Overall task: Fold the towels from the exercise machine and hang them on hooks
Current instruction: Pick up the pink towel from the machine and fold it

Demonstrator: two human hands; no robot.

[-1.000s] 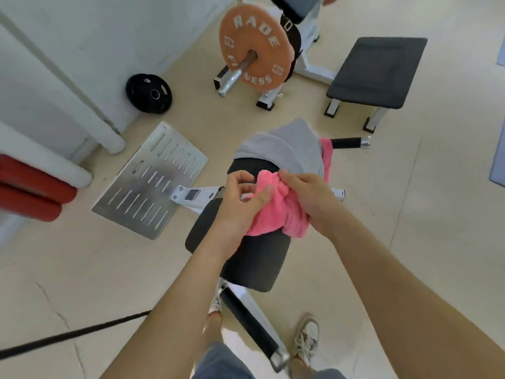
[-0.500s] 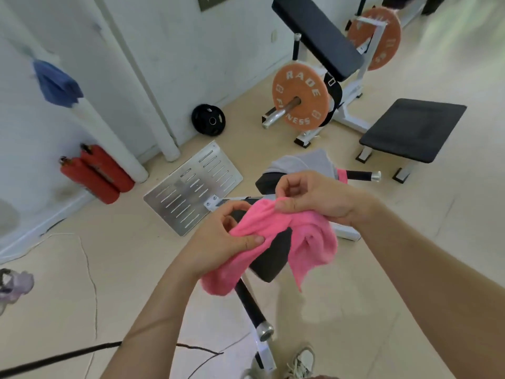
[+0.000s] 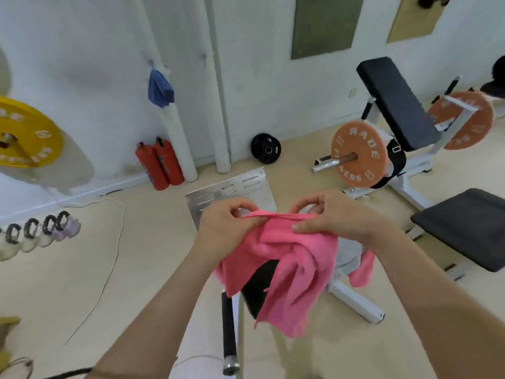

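**Towel and gear tally**

I see two pink towels (image 3: 287,269) (image 3: 362,269), one grey towel (image 3: 349,253), one blue towel (image 3: 160,90), two orange plates (image 3: 359,154) (image 3: 475,129), one yellow plate (image 3: 27,132), one black plate (image 3: 265,148), two red extinguishers (image 3: 149,166) (image 3: 169,162) and two hands (image 3: 226,231) (image 3: 336,217).

On the orange weight plate (image 3: 359,154) I read white letters "RADE" above and "NESS" below; the other plates are not readable.

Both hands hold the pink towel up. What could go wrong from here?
1. The left hand and right hand pinch only the top edge of the pink towel; an end might slip free.
2. The towel hangs bunched and twisted, so a fold started now may come out uneven.
3. Its lower corner dangles near the black bar and could catch there.
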